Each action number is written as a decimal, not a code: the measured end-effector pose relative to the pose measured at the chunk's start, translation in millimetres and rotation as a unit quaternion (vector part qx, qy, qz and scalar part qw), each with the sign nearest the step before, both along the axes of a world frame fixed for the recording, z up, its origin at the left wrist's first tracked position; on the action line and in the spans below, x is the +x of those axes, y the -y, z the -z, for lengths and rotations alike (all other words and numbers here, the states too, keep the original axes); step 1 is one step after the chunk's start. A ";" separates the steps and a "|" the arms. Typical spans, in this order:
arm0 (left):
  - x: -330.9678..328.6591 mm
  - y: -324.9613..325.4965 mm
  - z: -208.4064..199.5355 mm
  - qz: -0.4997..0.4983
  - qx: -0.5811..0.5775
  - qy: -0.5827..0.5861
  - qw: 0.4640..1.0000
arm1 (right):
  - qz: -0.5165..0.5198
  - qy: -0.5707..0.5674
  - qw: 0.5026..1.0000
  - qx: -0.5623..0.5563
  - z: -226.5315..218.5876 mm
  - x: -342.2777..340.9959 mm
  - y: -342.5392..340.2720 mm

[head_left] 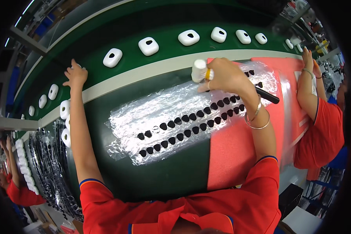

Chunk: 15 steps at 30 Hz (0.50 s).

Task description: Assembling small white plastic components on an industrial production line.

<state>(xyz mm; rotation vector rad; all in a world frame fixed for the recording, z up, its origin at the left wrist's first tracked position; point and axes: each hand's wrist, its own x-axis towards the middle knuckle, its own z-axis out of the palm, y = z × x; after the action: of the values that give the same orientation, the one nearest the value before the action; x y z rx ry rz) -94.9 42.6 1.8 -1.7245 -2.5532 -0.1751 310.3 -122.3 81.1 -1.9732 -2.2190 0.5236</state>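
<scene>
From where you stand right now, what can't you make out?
All in the head view:
- Under the left hand: its fingers and palm hide most of what is there.
- White piece and black rod: the right hand and wrist hide whether they join.
- Black patches: the right hand and forearm may cover some.
- Far-right white cases: too small for detail.

The hammer [199, 71] is in the right hand's [225, 76] grip, tilted: white cylindrical head just left of the fingers (a yellow collar beside it), black handle emerging beyond the wrist. Below that hand spreads a crinkled, clear sheet [158, 105] bearing black rounded pieces [187, 133] in rows.
</scene>
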 end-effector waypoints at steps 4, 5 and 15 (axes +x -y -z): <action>4.0 12.1 -7.8 0.042 0.070 -0.002 0.997 | -0.071 0.011 0.997 -0.032 -2.9 4.3 -3.2; 6.3 15.1 -12.3 0.074 0.102 0.029 0.992 | -0.084 -0.007 0.995 -0.056 -13.1 3.4 -3.4; 172.4 130.4 -64.5 0.385 0.000 0.571 0.725 | 0.034 -0.349 0.936 0.015 -46.5 -36.9 33.8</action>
<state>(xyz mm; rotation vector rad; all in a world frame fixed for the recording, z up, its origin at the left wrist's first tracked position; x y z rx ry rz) 77.4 -87.7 66.3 -3.2405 -1.8787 -1.7366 273.3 -156.1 127.6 -1.5032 -1.6897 0.9844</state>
